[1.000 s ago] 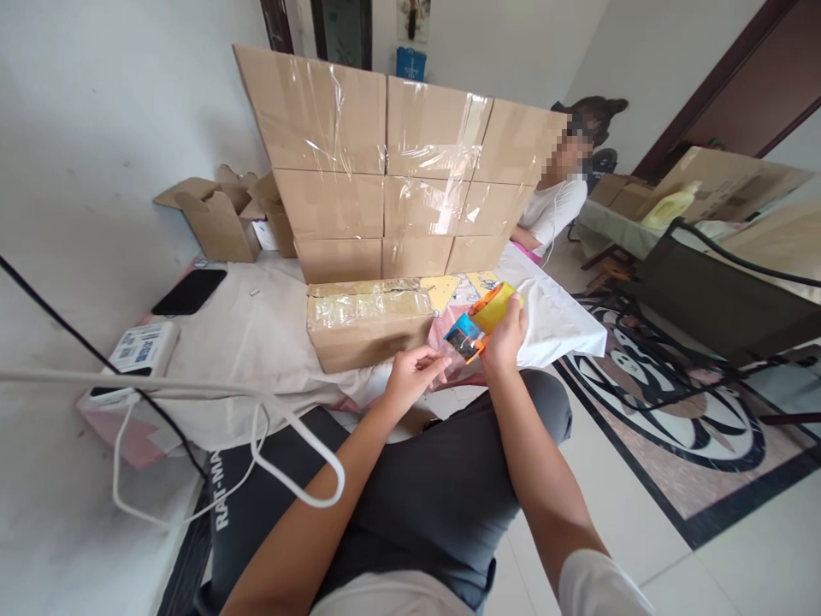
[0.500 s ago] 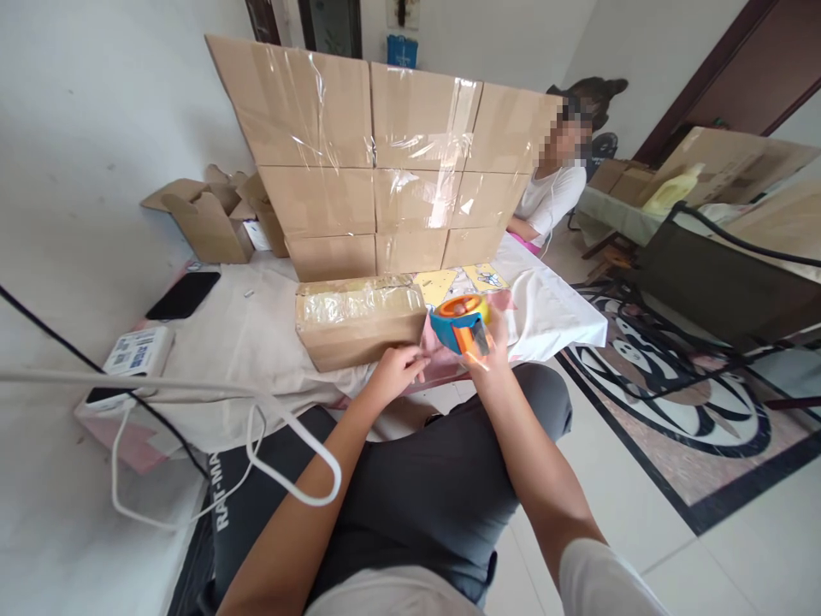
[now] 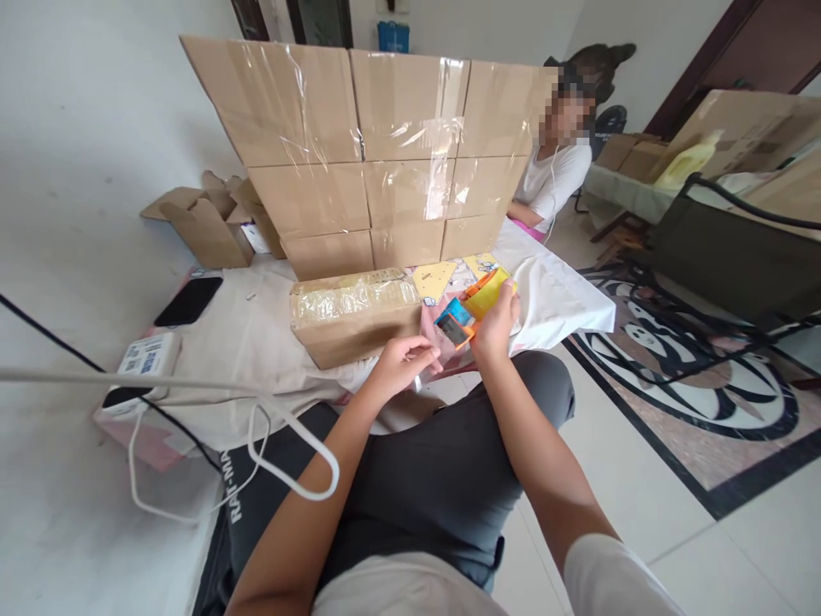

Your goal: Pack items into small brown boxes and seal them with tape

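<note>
My right hand (image 3: 499,323) grips a tape dispenser (image 3: 463,318) in blue and orange with a yellow roll side, held tilted above the table's front edge. To its left is my left hand (image 3: 405,364), fingers pinched together by the near right corner of a long cardboard box (image 3: 359,329). A small pale bit shows under those fingers, too small to name. Shiny clear tape covers the top of the long box. Behind it rises a wall of stacked cardboard boxes (image 3: 308,197) bound with clear tape.
On the cloth-covered table (image 3: 224,342) lie a black phone (image 3: 188,300) and a white box (image 3: 149,358). Opened cartons (image 3: 205,227) stand at the back left. A white cable (image 3: 301,445) loops across the near left. Another person (image 3: 552,188) sits behind the stack. A folding chair (image 3: 737,274) stands right.
My right hand has turned the tape dispenser so its yellow side faces up and its front points lower. My left hand has moved slightly right, towards the dispenser.
</note>
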Demonstrator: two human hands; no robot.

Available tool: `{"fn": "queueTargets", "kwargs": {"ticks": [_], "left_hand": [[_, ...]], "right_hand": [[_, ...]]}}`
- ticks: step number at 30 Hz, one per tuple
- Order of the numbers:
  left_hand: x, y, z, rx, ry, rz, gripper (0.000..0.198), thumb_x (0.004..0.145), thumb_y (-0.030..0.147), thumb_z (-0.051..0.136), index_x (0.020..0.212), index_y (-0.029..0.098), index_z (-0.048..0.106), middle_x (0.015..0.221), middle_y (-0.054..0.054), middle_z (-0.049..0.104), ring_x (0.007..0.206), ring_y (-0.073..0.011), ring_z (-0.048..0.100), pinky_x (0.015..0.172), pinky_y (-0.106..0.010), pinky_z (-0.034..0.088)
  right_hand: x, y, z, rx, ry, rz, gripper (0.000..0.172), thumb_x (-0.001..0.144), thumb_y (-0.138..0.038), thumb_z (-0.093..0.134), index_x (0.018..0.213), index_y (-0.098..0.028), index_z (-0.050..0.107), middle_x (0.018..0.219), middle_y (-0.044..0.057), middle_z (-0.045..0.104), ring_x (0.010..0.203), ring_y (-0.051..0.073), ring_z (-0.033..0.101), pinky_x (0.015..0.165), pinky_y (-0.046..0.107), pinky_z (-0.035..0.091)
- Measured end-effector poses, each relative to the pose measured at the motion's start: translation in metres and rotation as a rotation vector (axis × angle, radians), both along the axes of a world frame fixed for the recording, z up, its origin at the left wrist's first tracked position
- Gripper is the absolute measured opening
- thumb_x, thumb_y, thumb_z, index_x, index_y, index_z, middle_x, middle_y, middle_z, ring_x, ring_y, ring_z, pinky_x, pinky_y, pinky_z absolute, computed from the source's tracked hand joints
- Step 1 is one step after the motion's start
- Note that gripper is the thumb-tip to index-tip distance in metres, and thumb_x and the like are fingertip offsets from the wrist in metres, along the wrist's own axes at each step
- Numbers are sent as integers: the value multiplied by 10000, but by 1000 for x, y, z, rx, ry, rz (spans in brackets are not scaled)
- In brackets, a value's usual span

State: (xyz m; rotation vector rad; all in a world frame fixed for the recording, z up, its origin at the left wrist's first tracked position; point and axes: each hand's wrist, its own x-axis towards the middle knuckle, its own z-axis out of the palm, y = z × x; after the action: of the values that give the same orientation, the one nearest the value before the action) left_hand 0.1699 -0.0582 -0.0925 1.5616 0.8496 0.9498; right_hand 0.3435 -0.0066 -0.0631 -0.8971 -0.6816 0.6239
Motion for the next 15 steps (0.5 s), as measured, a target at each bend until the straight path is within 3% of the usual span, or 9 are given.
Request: {"fn": "queueTargets", "kwargs": {"ticks": [2, 5, 9, 11, 15], "left_hand": [[-3, -1, 7, -44, 23, -2, 324, 861, 490, 689, 826, 167, 698, 749, -75, 773, 724, -226, 738, 731, -313, 553], [-6, 0, 12, -62, 42, -13, 316, 869, 477, 686, 810, 167, 710, 746, -67, 772, 701, -209, 729, 719, -302, 555], [-6, -2, 17, -12, 60, -60, 317, 897, 464, 658, 856, 159, 735, 776, -67, 769, 681, -189, 713, 691, -291, 554], [-7, -5, 20, 52, 80, -49, 297, 915, 432, 637, 834, 164, 733, 759, -54, 759, 674, -176, 701, 684, -276, 544], [-13, -7, 24, 101, 106, 27, 285, 920, 394, 631, 750, 178, 707, 711, -27, 741, 672, -170, 694, 688, -261, 530]], "right_hand": [[1, -6, 2, 55, -74, -56, 412, 937, -619, 489, 970, -219, 580, 810, 21, 638, 774, 189, 692, 716, 330, 598], [0, -15, 6, 132, -168, -86, 428, 930, -628, 493, 1014, -221, 595, 872, 40, 651, 863, 206, 698, 762, 343, 588], [-7, -16, 5, -10, 46, 276, 497, 949, -669, 392, 906, -217, 595, 747, 42, 629, 709, 213, 672, 671, 376, 594], [-9, -11, 2, -74, 118, 350, 454, 948, -641, 420, 854, -226, 577, 686, 21, 604, 620, 198, 635, 627, 375, 588], [-5, -8, 2, 25, 7, 28, 366, 937, -600, 518, 943, -241, 593, 826, 6, 646, 753, 173, 671, 734, 326, 594]]}}
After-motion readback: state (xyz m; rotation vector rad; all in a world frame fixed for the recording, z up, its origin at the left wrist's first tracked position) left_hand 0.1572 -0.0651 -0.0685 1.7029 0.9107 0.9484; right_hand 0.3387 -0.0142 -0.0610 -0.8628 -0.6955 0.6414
